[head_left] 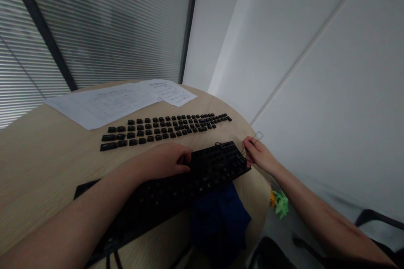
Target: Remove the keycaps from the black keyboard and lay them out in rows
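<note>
A black keyboard lies slantwise along the near edge of the round wooden table. Over its middle is my left hand, fingers curled at the far edge and thumb on the key side; the fingertips are partly hidden. My right hand is at the keyboard's right end, pinching a thin wire keycap puller. The wire loop sticks up above the fist, and its lower end reaches toward the keys at that corner. Beyond the keyboard, loose black keycaps lie in several rows on the tabletop.
Printed paper sheets lie at the back of the table. Blue fabric shows below the keyboard. A white wall rises close on the right. Green and orange items and dark chair parts are lower down.
</note>
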The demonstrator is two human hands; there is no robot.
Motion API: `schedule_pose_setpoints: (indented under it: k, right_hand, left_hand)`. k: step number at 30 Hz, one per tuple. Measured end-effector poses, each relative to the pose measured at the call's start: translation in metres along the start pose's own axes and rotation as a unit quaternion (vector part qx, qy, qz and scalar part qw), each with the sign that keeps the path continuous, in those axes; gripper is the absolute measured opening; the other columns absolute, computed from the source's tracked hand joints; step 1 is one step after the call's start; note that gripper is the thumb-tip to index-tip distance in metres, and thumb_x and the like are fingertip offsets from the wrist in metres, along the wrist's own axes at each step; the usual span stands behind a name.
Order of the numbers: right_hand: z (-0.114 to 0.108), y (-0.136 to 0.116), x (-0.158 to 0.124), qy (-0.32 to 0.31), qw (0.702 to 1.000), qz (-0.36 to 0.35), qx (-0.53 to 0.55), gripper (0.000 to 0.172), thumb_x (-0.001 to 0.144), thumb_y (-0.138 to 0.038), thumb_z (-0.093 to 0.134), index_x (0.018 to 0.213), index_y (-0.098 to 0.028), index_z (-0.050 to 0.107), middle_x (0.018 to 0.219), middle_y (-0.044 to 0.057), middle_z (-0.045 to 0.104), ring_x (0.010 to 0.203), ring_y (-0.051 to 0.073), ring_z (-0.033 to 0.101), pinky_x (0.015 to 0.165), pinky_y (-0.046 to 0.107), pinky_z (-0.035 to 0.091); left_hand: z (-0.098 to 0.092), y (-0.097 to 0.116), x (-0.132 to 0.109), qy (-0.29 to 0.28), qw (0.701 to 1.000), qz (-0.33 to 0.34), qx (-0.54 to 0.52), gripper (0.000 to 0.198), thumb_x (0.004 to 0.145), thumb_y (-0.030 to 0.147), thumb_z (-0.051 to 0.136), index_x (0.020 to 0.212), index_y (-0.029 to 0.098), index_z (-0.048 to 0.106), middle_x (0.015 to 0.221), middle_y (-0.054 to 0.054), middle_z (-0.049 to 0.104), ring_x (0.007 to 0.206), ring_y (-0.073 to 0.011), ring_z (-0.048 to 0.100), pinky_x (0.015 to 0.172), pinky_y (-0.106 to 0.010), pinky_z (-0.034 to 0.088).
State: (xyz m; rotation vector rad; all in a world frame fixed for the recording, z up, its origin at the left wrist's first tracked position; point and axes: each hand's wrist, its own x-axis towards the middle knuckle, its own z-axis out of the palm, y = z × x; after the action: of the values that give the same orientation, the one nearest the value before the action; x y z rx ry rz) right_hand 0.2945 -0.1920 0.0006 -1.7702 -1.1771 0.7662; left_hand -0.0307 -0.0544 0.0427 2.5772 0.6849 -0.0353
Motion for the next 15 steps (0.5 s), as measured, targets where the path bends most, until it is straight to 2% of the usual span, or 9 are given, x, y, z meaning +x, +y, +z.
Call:
schedule_pose_setpoints:
  k: [5, 12, 15]
  right_hand:
    - [0.004, 0.003, -0.001, 0.0, 0.999, -0.014, -0.032, 0.04, 0.091, -0.065, 0.053, 0.088, -0.025, 0.048, 0.039, -0.012, 0.044, 0.033, 0.014, 0.049, 0.036, 0.022, 0.031]
    - [0.007, 0.016, -0.01, 0.024, 0.997, -0.058, -0.039, 0.036, 0.093, -0.061, 0.055, 0.085, -0.026, 0.05, 0.045, -0.01, 0.044, 0.038, 0.013, 0.043, 0.039, 0.025, 0.034]
    - [0.007, 0.021, -0.012, 0.03, 0.997, -0.067, -0.011, 0.036, 0.092, -0.06, 0.059, 0.083, -0.026, 0.052, 0.047, -0.009, 0.044, 0.04, 0.013, 0.042, 0.039, 0.025, 0.032]
  left_hand:
    - [0.0, 0.001, 0.0, -0.011, 1.0, 0.001, 0.005, 0.013, 0.084, 0.031, 0.068, 0.093, 0.023, 0.073, 0.089, -0.003, 0.072, 0.079, -0.02, 0.062, 0.067, -0.03, 0.041]
    - [0.0, -0.001, 0.0, -0.009, 1.0, 0.003, 0.003, 0.013, 0.085, 0.031, 0.068, 0.093, 0.023, 0.072, 0.09, -0.003, 0.072, 0.08, -0.0204, 0.062, 0.067, -0.03, 0.04]
    - [0.001, -0.002, 0.0, -0.007, 1.0, 0.003, -0.001, 0.014, 0.085, 0.033, 0.068, 0.093, 0.023, 0.072, 0.088, -0.003, 0.071, 0.078, -0.02, 0.061, 0.066, -0.03, 0.04]
